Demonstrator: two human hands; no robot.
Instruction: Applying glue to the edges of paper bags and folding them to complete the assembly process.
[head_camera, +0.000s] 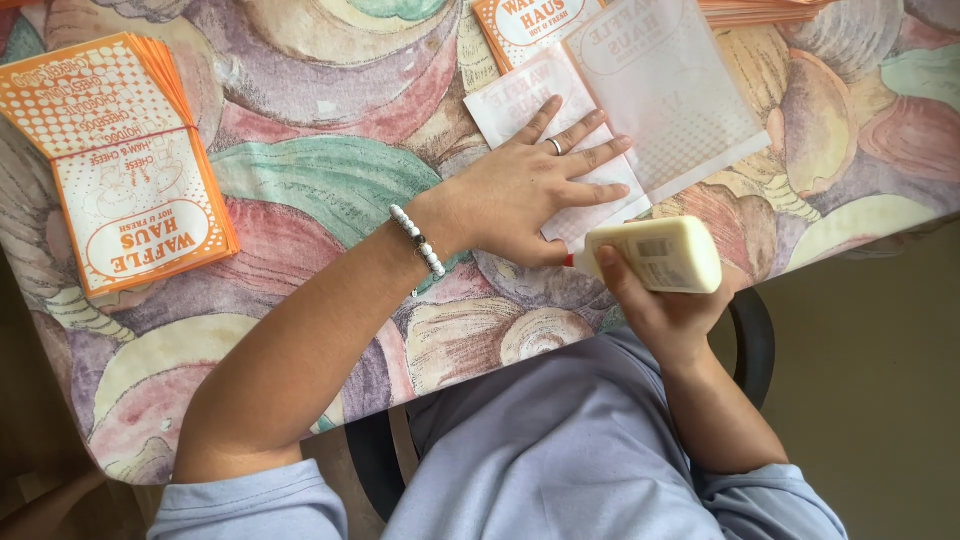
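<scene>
White paper sheet (560, 150) lies on the patterned table (330, 180), pinned flat under the spread left hand (530, 190); right hand (665, 310) wraps a cream glue bottle (660, 255), tip at the sheet's edge. Orange-printed bag stack (120, 160) lies well apart.

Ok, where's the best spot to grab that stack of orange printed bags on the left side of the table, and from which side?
Probably by its long right edge, coming in from the open table beside it. The stack of orange bags lies flat, its sheets fanned slightly along that edge, so fingers could likely slide underneath. The left hand is nearest; the right hand holds a glue bottle.
</scene>
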